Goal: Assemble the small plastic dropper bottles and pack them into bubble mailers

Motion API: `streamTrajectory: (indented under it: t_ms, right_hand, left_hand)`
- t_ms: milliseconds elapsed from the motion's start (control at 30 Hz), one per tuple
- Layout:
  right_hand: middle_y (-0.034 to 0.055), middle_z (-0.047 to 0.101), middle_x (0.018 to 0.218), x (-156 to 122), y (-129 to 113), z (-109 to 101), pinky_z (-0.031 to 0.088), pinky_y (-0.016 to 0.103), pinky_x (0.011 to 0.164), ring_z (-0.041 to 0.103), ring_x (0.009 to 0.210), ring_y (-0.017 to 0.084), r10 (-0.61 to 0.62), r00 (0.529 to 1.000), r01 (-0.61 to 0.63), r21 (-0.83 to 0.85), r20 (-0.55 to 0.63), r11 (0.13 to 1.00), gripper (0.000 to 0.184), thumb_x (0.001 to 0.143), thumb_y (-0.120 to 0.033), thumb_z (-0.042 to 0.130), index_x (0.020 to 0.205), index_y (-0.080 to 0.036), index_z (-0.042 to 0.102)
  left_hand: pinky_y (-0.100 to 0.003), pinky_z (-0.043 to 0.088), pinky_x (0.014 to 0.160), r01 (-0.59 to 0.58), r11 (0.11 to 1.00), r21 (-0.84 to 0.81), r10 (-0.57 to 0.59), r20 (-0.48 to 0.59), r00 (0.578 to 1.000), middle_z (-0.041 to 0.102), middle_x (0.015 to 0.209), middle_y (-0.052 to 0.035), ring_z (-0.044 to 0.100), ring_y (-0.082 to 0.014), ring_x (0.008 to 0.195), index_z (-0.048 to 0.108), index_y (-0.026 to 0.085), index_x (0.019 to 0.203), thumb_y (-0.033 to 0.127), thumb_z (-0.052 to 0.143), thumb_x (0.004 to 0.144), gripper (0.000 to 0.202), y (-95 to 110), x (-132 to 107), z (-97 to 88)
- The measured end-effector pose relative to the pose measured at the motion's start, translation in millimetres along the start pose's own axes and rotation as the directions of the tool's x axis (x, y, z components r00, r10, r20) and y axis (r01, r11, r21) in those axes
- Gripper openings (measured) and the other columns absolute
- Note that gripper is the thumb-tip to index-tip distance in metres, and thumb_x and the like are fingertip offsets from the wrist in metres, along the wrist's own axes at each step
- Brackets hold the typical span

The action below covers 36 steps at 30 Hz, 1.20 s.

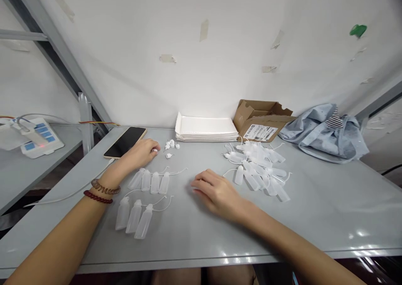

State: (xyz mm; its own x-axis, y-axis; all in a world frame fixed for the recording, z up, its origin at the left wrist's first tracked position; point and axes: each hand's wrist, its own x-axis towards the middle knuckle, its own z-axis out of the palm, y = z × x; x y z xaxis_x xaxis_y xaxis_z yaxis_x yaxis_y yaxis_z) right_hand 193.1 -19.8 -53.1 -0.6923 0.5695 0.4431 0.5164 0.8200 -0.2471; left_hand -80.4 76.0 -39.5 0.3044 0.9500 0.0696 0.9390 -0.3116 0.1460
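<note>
My left hand is at the left middle of the table, its fingers closed on a small white cap that only partly shows. Just right of it lie several loose white caps, some with thin tips. My right hand hovers over or rests on the table's middle, fingers loosely bent and slightly apart, with nothing seen in them. Several translucent squeeze bottles with cords lie in a row below my left hand. A second row of bottles lies nearer. A heap of similar bottles lies right of my right hand.
A phone lies under the left wrist's far side, near a white cable. Against the wall are stacked white trays, an open cardboard box and light blue cloth. A power strip sits far left.
</note>
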Motion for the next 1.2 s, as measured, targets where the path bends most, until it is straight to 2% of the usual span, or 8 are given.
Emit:
streamTrajectory:
  t_ms: [133,267,400,500,667,833,1100,1200]
  right_hand:
    - [0.0094,0.064,0.088,7,-25,-1,0.048,0.027,0.065,0.059,0.076,0.016,-0.015,0.999,0.009,0.111,0.052,0.994,0.024,0.095,-0.024,0.038,0.098,-0.014,0.060]
    - [0.0089,0.065,0.086,21,-60,7,0.047,0.029,0.056,0.062,0.068,0.019,0.124,0.964,-0.143,0.064,0.235,0.988,0.035,0.095,-0.040,0.037,0.103,-0.013,0.057]
    - [0.0149,0.064,0.089,41,-86,24,0.050,0.039,0.053,0.064,0.069,0.030,0.259,0.876,-0.290,0.015,0.408,0.957,0.075,0.076,-0.075,0.041,0.107,-0.008,0.053]
    - [0.0158,0.063,0.090,50,-91,34,0.051,0.044,0.054,0.064,0.069,0.032,0.266,0.844,-0.311,0.022,0.465,0.950,0.094,0.060,-0.085,0.045,0.111,-0.007,0.051]
    - [0.0171,0.063,0.089,51,-86,40,0.052,0.044,0.053,0.064,0.071,0.032,0.213,0.885,-0.248,0.033,0.414,0.968,0.081,0.068,-0.081,0.042,0.102,-0.008,0.054]
    - [0.0151,0.064,0.084,48,-85,42,0.051,0.042,0.051,0.064,0.070,0.031,0.188,0.896,-0.218,0.030,0.401,0.976,0.072,0.075,-0.076,0.040,0.099,-0.009,0.055]
    - [0.0129,0.064,0.087,49,-86,49,0.052,0.039,0.054,0.064,0.071,0.028,0.190,0.897,-0.223,0.037,0.399,0.974,0.077,0.068,-0.078,0.048,0.103,-0.010,0.054]
    - [0.0138,0.063,0.090,51,-85,49,0.053,0.040,0.056,0.064,0.073,0.028,0.175,0.896,-0.207,0.035,0.408,0.978,0.072,0.072,-0.074,0.047,0.102,-0.010,0.056]
  left_hand:
    - [-0.031,0.048,0.076,0.020,1.000,0.023,-0.021,0.024,1.000,0.071,0.092,-0.0109,0.065,-0.0253,0.087,0.069,0.015,0.089,0.025,0.042,0.075,0.032,1,-1,-1.9]
    - [-0.031,0.048,0.076,0.031,0.998,0.047,-0.032,0.037,0.999,0.072,0.090,-0.0119,0.065,-0.0262,0.085,0.069,0.014,0.088,0.023,0.044,0.074,0.031,5,-1,-4.6]
    - [-0.030,0.047,0.076,0.031,0.997,0.064,-0.034,0.046,0.998,0.072,0.090,-0.0122,0.066,-0.0256,0.085,0.070,0.013,0.088,0.021,0.044,0.074,0.030,7,-2,-7.0]
    - [-0.030,0.047,0.079,0.032,0.997,0.071,-0.035,0.048,0.998,0.072,0.093,-0.0132,0.065,-0.0257,0.088,0.069,0.012,0.091,0.019,0.044,0.074,0.031,7,-2,-6.5]
    - [-0.031,0.047,0.080,0.031,0.997,0.070,-0.035,0.059,0.998,0.071,0.094,-0.0125,0.065,-0.0263,0.090,0.069,0.013,0.091,0.020,0.045,0.075,0.030,5,0,-3.8]
    - [-0.031,0.047,0.079,0.033,0.997,0.065,-0.037,0.061,0.997,0.071,0.093,-0.0122,0.064,-0.0261,0.090,0.070,0.014,0.089,0.019,0.046,0.074,0.029,4,1,-2.9]
    - [-0.031,0.048,0.079,0.032,0.998,0.063,-0.035,0.048,0.998,0.071,0.093,-0.0125,0.065,-0.0260,0.089,0.070,0.014,0.090,0.020,0.046,0.073,0.030,3,1,-1.6]
    - [-0.032,0.048,0.080,0.030,0.998,0.053,-0.032,0.043,0.999,0.072,0.094,-0.0134,0.065,-0.0265,0.089,0.070,0.013,0.090,0.020,0.046,0.073,0.030,4,1,-1.7]
